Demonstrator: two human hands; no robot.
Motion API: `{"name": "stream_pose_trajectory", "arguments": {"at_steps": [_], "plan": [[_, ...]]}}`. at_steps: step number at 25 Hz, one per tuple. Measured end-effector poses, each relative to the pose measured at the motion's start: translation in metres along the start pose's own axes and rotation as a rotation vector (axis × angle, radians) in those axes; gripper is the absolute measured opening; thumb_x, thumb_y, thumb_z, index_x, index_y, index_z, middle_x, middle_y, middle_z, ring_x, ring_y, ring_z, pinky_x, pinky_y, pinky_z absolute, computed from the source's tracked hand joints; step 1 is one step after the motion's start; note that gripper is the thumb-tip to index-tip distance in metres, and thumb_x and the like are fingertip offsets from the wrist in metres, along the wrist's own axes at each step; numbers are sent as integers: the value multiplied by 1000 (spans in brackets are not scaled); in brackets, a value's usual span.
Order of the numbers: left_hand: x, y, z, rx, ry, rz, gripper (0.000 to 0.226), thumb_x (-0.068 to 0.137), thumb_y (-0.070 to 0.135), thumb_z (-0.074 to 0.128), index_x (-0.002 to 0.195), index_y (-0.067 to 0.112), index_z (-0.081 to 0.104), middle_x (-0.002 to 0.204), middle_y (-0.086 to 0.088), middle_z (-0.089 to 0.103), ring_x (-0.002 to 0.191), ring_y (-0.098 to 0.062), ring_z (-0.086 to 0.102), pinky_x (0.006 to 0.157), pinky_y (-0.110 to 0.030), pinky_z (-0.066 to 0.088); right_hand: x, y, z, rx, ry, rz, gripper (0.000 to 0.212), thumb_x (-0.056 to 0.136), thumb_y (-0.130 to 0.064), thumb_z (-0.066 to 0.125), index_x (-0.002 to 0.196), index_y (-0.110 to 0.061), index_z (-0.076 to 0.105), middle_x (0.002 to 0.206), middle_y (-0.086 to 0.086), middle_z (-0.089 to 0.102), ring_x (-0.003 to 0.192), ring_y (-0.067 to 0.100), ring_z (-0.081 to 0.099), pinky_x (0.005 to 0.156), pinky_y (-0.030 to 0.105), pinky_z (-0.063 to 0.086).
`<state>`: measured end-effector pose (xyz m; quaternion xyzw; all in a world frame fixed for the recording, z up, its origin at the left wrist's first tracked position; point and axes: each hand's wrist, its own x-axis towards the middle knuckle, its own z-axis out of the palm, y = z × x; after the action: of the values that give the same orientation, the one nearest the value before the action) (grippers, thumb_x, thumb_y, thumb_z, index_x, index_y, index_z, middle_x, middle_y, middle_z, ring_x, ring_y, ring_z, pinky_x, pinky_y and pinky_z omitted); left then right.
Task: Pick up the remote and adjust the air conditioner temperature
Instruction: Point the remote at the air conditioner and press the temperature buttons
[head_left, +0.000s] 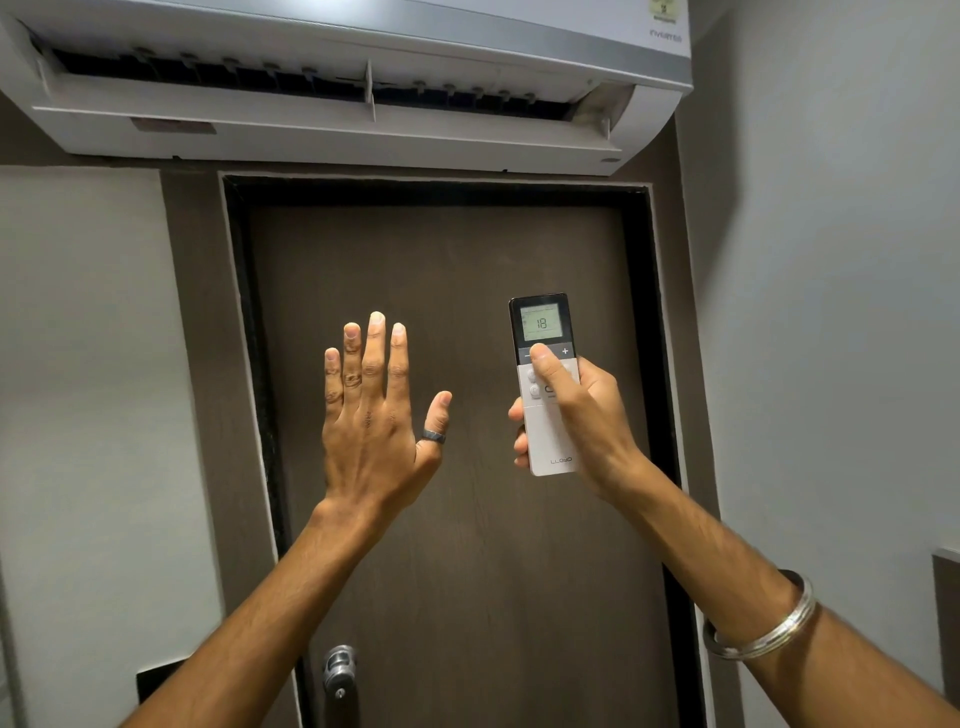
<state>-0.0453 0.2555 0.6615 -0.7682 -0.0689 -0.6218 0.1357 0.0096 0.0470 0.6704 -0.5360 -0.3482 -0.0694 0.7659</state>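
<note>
A white remote (546, 387) is gripped upright in the right hand (576, 415), raised in front of a dark brown door (457, 519) and pointed up toward the air conditioner (332, 78) mounted on the wall above the door frame. The fingers are wrapped around the remote's lower body, and the thumb (548, 364) is laid on the grey bar between the minus and plus marks. The number 18 is shown on its small screen (541, 323). The left hand (371, 415) is held up empty beside it, well apart, back to the camera, fingers straight and slightly spread. A dark ring (432, 436) is worn on its thumb, and a metal bangle (763, 618) on the right forearm. A door knob (338, 667) is seen low down.
</note>
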Motion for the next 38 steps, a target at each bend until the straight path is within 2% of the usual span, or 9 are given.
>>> {"name": "stream_pose_trajectory", "arguments": {"at_steps": [3, 5, 8, 15, 19, 24, 30, 34, 38], "plan": [[0, -1, 2, -2, 0, -1, 82, 102, 55, 39, 164, 6, 18, 174, -16, 7, 162, -33, 0, 132, -49, 1, 3, 3, 0, 44, -7, 70, 42, 111, -42, 46, 113, -3, 60, 75, 18, 72, 49, 31, 66, 51, 39, 60], [0, -1, 3, 2, 0, 1, 82, 102, 55, 40, 164, 6, 18, 174, -16, 7, 162, -33, -1, 132, -49, 0, 5, 5, -2, 52, -15, 87, 47, 112, -41, 38, 112, -2, 62, 76, 19, 72, 50, 32, 67, 53, 40, 60], [0, -1, 4, 6, 7, 7, 82, 102, 54, 40, 164, 6, 19, 174, -16, 8, 162, -33, 0, 132, -49, 1, 5, 8, -3, 22, -11, 58, 46, 111, -42, 39, 104, -5, 65, 74, 19, 75, 50, 34, 67, 51, 41, 60], [2, -1, 4, 2, 14, 3, 81, 102, 54, 40, 164, 7, 19, 174, -16, 8, 162, -33, 1, 132, -51, 3, 6, 8, -3, -5, -12, 39, 41, 112, -41, 39, 106, -8, 62, 74, 16, 75, 50, 31, 69, 52, 39, 61], [2, -1, 4, 11, 4, 3, 82, 102, 55, 39, 164, 7, 18, 174, -16, 7, 162, -32, -1, 132, -51, 4, 6, 7, -3, 17, 8, 41, 39, 112, -40, 40, 104, -10, 63, 68, 11, 75, 46, 27, 69, 47, 37, 61], [3, 1, 4, 15, 3, 5, 81, 102, 55, 39, 164, 6, 18, 174, -16, 7, 162, -32, -1, 132, -51, 3, 7, 8, -5, 9, 10, 33, 42, 111, -40, 43, 98, -6, 66, 72, 17, 76, 46, 34, 67, 47, 39, 60], [5, 5, 6, 11, 5, 11, 82, 102, 55, 38, 164, 6, 18, 174, -16, 7, 162, -32, -2, 132, -47, -3, 8, 10, -7, 5, -49, 17, 46, 103, -51, 44, 107, -9, 63, 77, 17, 76, 51, 33, 70, 53, 39, 63], [5, 8, 8, -1, -1, 14, 82, 102, 55, 38, 164, 6, 18, 174, -17, 7, 162, -32, -1, 132, -48, -1, 9, 11, -10, -6, -31, 13, 42, 112, -44, 40, 112, -9, 62, 79, 16, 76, 52, 30, 71, 55, 39, 63], [4, 10, 10, -1, 4, 20, 81, 102, 55, 37, 164, 6, 18, 174, -17, 8, 162, -33, 1, 132, -50, 3, 8, 11, -13, 1, -9, 19, 42, 112, -43, 40, 105, -11, 65, 75, 14, 78, 51, 30, 71, 51, 38, 63]]}}
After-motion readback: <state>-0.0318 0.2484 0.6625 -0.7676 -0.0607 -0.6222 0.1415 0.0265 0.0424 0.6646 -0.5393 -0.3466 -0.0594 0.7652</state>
